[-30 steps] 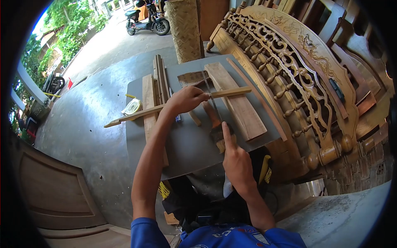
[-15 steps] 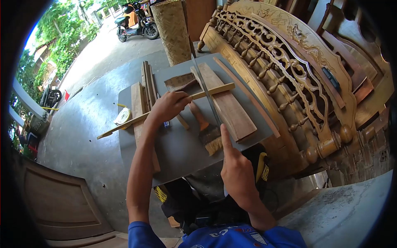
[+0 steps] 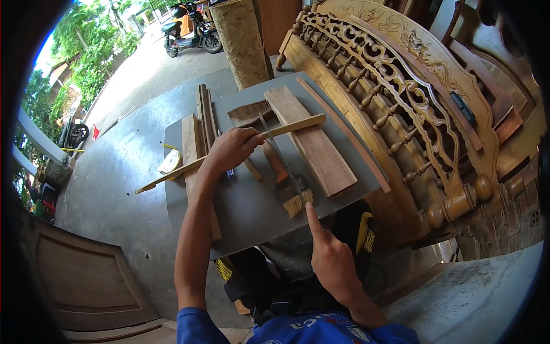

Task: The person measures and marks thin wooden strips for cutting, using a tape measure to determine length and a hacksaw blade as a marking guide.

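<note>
My left hand [image 3: 234,150] is closed on a thin wooden strip [image 3: 303,124], which lies across a thick board [image 3: 326,160] on the right and a narrower board [image 3: 191,140] on the left. My right hand [image 3: 333,262] grips a saw, its index finger stretched along the back; the handle is hidden in the palm. The narrow saw blade [image 3: 282,155] crosses the strip just right of my left fingers. Under the blade lies a paintbrush [image 3: 276,163] with pale bristles and an orange handle.
Everything rests on a grey tabletop [image 3: 243,215]. A tape measure [image 3: 170,161] sits at its left side, near several dark wood strips [image 3: 204,112]. A long curved strip [image 3: 344,133] runs along the right edge. Beyond it stands a carved wooden bed panel [image 3: 395,86]; a rolled woven mat [image 3: 239,46] stands behind.
My right hand has drawn back toward my body, pulling the saw blade with it. The blade has shifted left, closer to my left fingers. My left hand and the strip stay put.
</note>
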A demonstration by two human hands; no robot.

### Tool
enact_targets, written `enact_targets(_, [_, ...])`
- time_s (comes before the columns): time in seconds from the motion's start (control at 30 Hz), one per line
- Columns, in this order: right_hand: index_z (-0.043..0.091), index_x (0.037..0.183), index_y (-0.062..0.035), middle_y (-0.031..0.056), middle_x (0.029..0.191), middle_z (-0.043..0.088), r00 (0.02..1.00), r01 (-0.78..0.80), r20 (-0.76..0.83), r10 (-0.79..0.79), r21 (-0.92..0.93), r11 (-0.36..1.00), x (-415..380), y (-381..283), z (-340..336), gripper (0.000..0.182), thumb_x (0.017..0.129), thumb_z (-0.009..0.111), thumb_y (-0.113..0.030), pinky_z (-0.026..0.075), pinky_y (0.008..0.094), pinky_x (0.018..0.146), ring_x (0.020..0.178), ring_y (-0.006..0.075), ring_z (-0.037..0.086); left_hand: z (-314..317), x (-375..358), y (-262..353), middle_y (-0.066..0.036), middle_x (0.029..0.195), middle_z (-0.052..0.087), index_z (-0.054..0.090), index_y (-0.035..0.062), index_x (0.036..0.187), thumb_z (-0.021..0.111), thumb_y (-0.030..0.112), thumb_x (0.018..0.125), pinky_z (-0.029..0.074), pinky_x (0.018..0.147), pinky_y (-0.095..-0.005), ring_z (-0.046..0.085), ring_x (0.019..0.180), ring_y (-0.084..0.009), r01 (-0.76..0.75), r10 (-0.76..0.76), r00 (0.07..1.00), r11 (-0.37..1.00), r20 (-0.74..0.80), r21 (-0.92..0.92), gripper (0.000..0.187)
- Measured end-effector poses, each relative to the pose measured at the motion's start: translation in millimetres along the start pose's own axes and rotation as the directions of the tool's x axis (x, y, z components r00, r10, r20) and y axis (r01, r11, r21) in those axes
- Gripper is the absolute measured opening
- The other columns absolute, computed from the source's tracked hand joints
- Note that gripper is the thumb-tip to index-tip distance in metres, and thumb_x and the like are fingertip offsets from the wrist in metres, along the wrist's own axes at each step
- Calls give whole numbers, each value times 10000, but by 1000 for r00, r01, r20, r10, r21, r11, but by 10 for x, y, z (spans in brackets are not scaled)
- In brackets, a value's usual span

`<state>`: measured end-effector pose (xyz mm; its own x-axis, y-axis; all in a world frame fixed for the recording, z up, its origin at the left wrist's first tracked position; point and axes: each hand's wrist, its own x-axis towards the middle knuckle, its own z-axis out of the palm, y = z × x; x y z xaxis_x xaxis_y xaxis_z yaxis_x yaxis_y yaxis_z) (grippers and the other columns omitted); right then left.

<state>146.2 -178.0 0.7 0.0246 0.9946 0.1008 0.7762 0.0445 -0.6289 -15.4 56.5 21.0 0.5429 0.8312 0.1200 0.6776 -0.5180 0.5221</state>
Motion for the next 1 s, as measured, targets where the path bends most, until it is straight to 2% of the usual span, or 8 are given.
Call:
enact_targets(0.23, [231,1375,-103,185,734,573,999,1,43,4,-101,995,-86,-85,-2,702,742,475,77,514,416,561,606,337,605,-8,25,-36,-176,781,613,627,15,853,492,261,862,445,676,-403,582,753,-341,-5,5,1000,999,18,32,281])
enact_targets(0.47, [178,1390,-70,175,658,565,1000,13,-2,-14,-225,974,331,-201,54,685,785,492,0,518,380,523,605,302,625,99,11,-57,-197,633,547,583,-10,728,572,153,786,432,581,-414,531,608,-373,-284,287,950,958,-125,46,173])
enact_targets(0.57, [191,1380,-48,188,661,582,1000,21,-9,-24,-242,970,650,-258,67,648,802,483,-12,520,390,551,630,316,629,139,-22,-7,-194,606,534,561,-13,679,563,137,785,431,575,-416,533,600,-367,-306,318,933,948,-168,93,183])
enact_targets(0.6, [193,1377,-39,190,663,585,1000,23,-15,-28,-240,970,750,-274,74,639,806,480,-13,521,391,560,634,318,629,159,-15,-24,-177,595,533,540,-3,652,559,112,772,437,575,-417,543,600,-359,-350,375,909,924,-183,154,167])
enact_targets(0.7, [212,1371,-56,211,659,580,997,18,-71,-32,-195,981,1023,-286,127,673,759,472,47,508,425,592,651,359,609,207,-34,-8,-162,602,548,561,4,718,574,110,787,441,552,-414,558,589,-343,-295,365,916,895,-167,334,127])
enact_targets(0.8, [211,1374,-70,220,645,572,994,29,-99,-44,-150,988,1080,-226,204,715,728,475,84,496,441,605,651,376,598,169,-44,-21,-152,623,573,571,16,746,591,121,768,456,566,-410,574,603,-332,-260,352,920,877,-171,403,110])
enact_targets(0.93, [199,1379,-77,226,664,570,992,66,-103,-69,-35,997,999,-111,158,739,715,468,103,479,453,600,636,375,593,125,0,-38,-171,636,585,614,9,734,603,134,739,457,564,-383,571,577,-332,-248,261,920,965,-293,81,125])
enact_targets(1.0, [182,1389,-86,190,694,569,950,160,-256,-177,-85,983,902,-97,102,736,736,483,75,493,403,541,615,323,611,55,22,-53,-172,623,581,620,-5,734,607,140,748,450,560,-365,557,562,-331,-149,141,973,988,-185,-30,147])
